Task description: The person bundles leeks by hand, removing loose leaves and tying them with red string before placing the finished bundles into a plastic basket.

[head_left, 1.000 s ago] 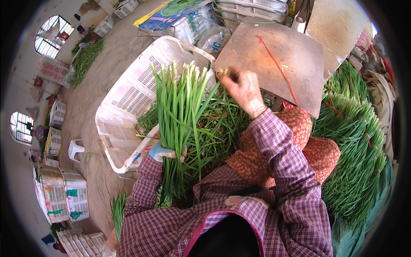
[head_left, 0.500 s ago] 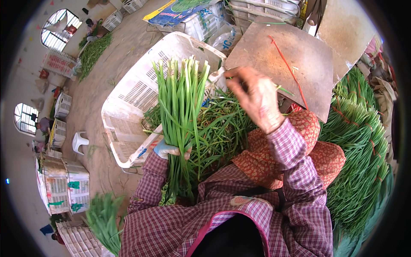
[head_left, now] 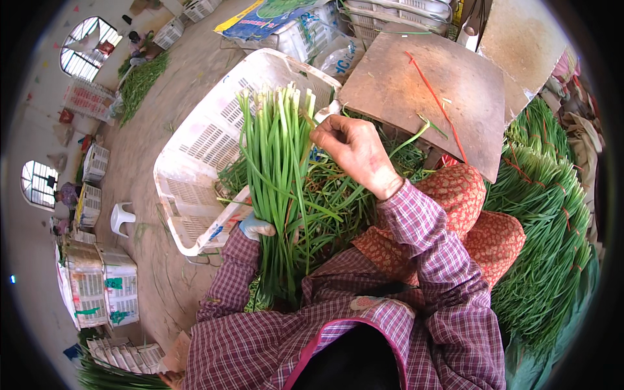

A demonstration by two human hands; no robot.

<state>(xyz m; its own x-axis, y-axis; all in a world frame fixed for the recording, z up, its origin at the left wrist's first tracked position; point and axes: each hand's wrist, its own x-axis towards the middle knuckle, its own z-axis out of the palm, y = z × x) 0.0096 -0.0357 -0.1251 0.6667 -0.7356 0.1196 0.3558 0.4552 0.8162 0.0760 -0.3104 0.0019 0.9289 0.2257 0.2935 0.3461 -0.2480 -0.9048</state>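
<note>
My left hand, in a pale blue-white glove, is closed around a bunch of chives. The bunch stands nearly upright, whitish cut ends at the top, long green leaves hanging below. My bare right hand is at the bunch's upper right side. Its thumb and forefinger are pinched together on a thin yellowish leaf beside the stalk ends; whether that leaf is still joined to a stalk I cannot tell. A heap of loose leaves lies beneath, in front of my knees.
A white plastic crate stands tilted behind the bunch. To its right is a brown board with a red tie on it. Tied chive bundles are stacked at my right. Lower left, another person's hand is beside more greens.
My right hand has moved left and slightly down to the stalk ends, uncovering a leaf at the board's edge. My left thumb has shifted on the bunch. The other person's greens have moved down.
</note>
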